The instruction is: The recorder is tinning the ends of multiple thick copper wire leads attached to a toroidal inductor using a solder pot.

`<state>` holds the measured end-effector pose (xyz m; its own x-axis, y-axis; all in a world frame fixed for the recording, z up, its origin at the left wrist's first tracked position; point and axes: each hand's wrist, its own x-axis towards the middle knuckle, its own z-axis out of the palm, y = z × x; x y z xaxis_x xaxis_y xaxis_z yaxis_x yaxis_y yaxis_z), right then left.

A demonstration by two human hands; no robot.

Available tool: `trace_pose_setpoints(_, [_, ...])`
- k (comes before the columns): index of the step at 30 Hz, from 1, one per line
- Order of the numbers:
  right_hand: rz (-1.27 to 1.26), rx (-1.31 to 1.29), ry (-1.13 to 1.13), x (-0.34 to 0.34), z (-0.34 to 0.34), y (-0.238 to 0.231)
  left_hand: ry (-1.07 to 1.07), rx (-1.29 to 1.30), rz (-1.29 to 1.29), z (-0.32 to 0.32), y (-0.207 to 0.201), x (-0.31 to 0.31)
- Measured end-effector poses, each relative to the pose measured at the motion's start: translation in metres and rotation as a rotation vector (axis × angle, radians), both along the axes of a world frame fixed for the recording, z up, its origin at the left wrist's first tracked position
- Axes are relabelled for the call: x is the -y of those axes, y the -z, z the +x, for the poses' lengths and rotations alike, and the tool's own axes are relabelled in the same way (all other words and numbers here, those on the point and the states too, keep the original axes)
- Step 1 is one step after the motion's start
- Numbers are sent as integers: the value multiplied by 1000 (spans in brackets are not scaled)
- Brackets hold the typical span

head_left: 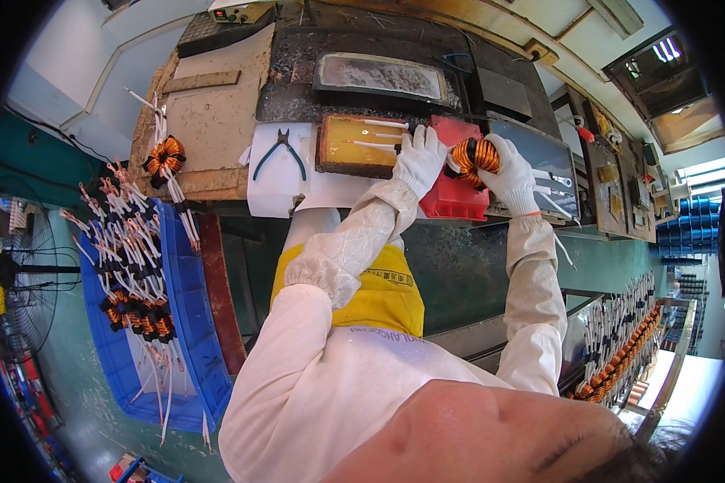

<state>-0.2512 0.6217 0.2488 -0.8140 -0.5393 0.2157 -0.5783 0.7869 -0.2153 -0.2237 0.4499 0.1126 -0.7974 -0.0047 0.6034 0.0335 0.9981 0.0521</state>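
Observation:
A toroidal coil (473,157) wound with copper-orange wire is held over a red plastic tray (453,203). My right hand (509,174), in a white glove, is closed around the coil's right side. My left hand (420,163), also gloved, is closed on the coil's black-sleeved leads (399,147), though the fingers partly hide the grip. The white lead ends point left above a shallow rectangular block with an amber surface (342,133). Other white leads (556,193) with ring-shaped ends stick out right of my right hand. Cutting pliers (280,151) with dark handles lie on white paper to the left.
Behind the amber block sits a rectangular pot (379,78) with a grey, crusted surface. Another coil (166,154) rests at the bench's left edge. A blue bin (209,354) full of leaded coils stands at left, near a fan (16,270). A rack of coils (620,354) stands at right.

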Motion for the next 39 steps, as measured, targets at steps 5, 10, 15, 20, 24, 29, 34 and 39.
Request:
trace_pose_setpoints(5, [10,-7,-25,-1,-4,2,-20,-35,-14,2,0,1])
trace_pose_setpoints(10, [15,-19,-42,0,-6,2,28,48,45,3,0,1])
trace_pose_setpoints(15, [32,-18,-44,2,-5,0,29,-4,59,1,3,2])
trace_pose_setpoints(20, [46,-12,-38,4,-4,-2,36,-6,60,1,4,3])
trace_pose_setpoints(24, [50,-9,-30,5,-2,-4,20,-32,72,3,2,2])
trace_pose_setpoints(29, [43,-28,-53,5,-4,-2,39,36,86,2,4,2])
trace_pose_setpoints(34, [56,-20,-35,5,-4,-3,32,36,81,1,6,2])
trace_pose_setpoints(39, [66,-21,-25,6,-4,-3,41,70,91,3,2,2])
